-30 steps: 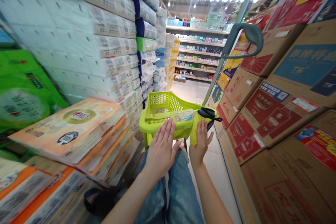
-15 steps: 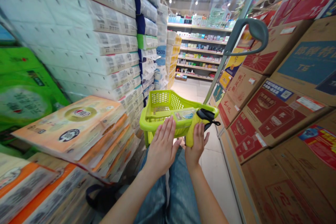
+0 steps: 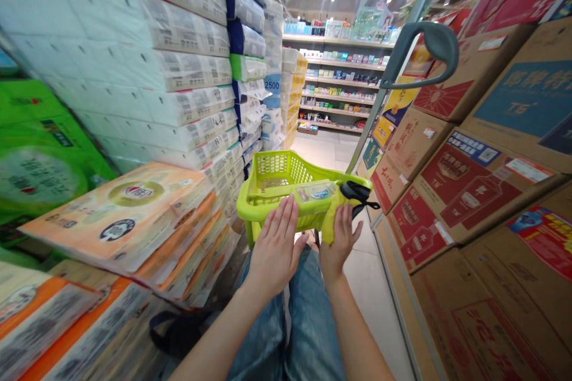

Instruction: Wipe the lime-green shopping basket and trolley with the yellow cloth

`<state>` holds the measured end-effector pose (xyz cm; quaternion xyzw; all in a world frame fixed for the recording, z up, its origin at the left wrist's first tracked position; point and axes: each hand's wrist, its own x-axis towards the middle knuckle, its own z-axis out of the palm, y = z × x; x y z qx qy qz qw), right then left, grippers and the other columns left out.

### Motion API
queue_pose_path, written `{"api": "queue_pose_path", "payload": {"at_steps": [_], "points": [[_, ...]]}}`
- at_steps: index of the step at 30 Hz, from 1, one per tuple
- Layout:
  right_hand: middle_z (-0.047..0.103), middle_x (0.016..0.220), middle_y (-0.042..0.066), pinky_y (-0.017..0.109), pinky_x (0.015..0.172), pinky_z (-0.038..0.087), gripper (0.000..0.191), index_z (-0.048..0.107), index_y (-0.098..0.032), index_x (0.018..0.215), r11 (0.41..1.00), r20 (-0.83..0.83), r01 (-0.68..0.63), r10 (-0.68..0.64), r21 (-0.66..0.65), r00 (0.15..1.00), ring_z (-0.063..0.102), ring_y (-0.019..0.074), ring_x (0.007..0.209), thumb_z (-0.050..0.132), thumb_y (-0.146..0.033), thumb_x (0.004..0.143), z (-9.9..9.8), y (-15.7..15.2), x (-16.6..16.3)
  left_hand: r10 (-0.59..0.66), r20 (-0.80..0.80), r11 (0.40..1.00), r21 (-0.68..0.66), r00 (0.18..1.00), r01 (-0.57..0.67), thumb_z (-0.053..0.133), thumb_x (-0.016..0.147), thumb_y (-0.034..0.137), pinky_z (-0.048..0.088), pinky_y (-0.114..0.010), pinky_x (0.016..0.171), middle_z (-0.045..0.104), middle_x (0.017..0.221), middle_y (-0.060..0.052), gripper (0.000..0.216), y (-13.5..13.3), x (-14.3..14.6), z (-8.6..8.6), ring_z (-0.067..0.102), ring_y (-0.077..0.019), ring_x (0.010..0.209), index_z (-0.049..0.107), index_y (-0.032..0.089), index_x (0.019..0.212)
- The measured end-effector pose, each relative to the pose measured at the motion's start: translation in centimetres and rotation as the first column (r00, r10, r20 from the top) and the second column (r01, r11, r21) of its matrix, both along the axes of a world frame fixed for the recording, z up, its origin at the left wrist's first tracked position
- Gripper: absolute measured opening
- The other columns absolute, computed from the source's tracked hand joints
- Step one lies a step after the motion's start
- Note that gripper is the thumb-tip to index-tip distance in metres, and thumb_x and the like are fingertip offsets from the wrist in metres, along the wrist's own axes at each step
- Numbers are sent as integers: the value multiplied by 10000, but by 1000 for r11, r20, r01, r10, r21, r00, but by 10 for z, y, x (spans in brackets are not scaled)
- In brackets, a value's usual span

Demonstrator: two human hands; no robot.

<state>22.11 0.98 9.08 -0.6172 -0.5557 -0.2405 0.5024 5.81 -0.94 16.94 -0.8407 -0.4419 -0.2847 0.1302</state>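
Observation:
A lime-green shopping basket (image 3: pixel 268 184) stands on the aisle floor in front of my knees. Its grey pull handle (image 3: pixel 424 50) rises up to the right. My left hand (image 3: pixel 277 247) lies flat against the basket's near rim, fingers stretched out and together. My right hand (image 3: pixel 339 241) presses on the basket's right near corner, fingers spread, just below a black strap (image 3: pixel 355 191). A clear label (image 3: pixel 315 191) sits on the rim between the two hands. The basket looks empty inside.
Stacked tissue packs, white (image 3: pixel 170 71) above and orange (image 3: pixel 129 214) and green (image 3: pixel 40 137) below, wall the left side. Cardboard cartons (image 3: pixel 469 178) line the right. A tiled aisle (image 3: pixel 326 149) runs ahead to stocked shelves (image 3: pixel 339 77).
Both hands stay on the basket's near edge. The right hand shifted slightly right and its fingers spread; the view tilted a little.

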Motion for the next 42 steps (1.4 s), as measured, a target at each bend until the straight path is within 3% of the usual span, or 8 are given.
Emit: {"api": "queue_pose_path", "payload": {"at_steps": [6, 13, 18, 22, 27, 34, 40, 42], "points": [[632, 1341, 118, 539, 1221, 68, 562, 360, -233, 1496, 987, 289, -163, 158, -7, 944, 491, 204, 1357, 441, -155, 945, -6, -13, -18, 2, -27, 1000, 5, 1000, -2, 334, 1016, 350, 217, -405, 1219, 226, 1615, -124, 611, 0, -1, 0, 155, -226, 1516, 196, 70, 1542], [446, 1501, 192, 589, 1185, 160, 587, 300, -169, 1524, 999, 5, 33, -33, 27, 999, 386, 265, 1430, 389, -222, 946, 17, 5, 14, 14, -24, 1000, 2, 1000, -14, 335, 1019, 364, 184, -391, 1229, 214, 1621, -107, 622, 0, 0, 1, 147, -219, 1518, 182, 71, 1546], [549, 1429, 143, 527, 1214, 106, 527, 341, -208, 1508, 990, 242, -143, 137, 6, 960, 384, 215, 1432, 373, -247, 983, 20, -5, -23, 3, -8, 1000, 23, 1000, -3, 345, 1013, 350, 200, -402, 1223, 228, 1615, -120, 622, 1, -1, -2, 159, -231, 1515, 182, 77, 1548], [585, 1392, 140, 521, 1214, 82, 538, 345, -215, 1504, 992, 301, -123, 120, -7, 946, 470, 212, 1374, 406, -209, 969, 22, -2, -5, -3, -21, 1000, 26, 1000, 3, 352, 1013, 352, 206, -403, 1220, 233, 1614, -119, 629, 2, -2, -2, 165, -231, 1514, 177, 73, 1549], [497, 1474, 145, 572, 1184, 127, 630, 355, -215, 1500, 999, 17, 23, -22, -36, 1000, 461, 268, 1379, 418, -129, 879, 46, 7, 28, 1, -20, 1000, 25, 1000, 0, 346, 1015, 362, 213, -403, 1217, 235, 1614, -113, 630, 1, 0, -1, 178, -233, 1512, 177, 70, 1548], [578, 1415, 50, 456, 1222, 48, 648, 460, -263, 1431, 912, 197, -293, 355, -287, 914, 483, 208, 1354, 473, -90, 806, 86, -14, -1, -3, -1, 1000, 19, 1000, 3, 349, 1012, 368, 214, -411, 1218, 256, 1608, -119, 640, 1, -1, -2, 190, -238, 1508, 160, 89, 1556], [613, 1375, 25, 501, 1203, 14, 581, 551, -274, 1336, 938, 74, -183, 214, -295, 974, 525, 208, 1315, 419, -57, 813, 96, -4, 32, -3, -2, 1000, 15, 1000, 3, 349, 1015, 372, 208, -400, 1221, 247, 1613, -107, 631, 1, 0, -1, 181, -229, 1511, 175, 93, 1554], [609, 1381, 29, 488, 1207, 13, 593, 541, -268, 1349, 923, 97, -225, 267, -313, 959, 508, 207, 1331, 435, -64, 803, 95, -6, 24, 7, -8, 1000, 15, 1000, -7, 349, 1014, 374, 205, -400, 1221, 243, 1614, -107, 627, 0, 0, -1, 181, -231, 1511, 196, 83, 1548]]}}
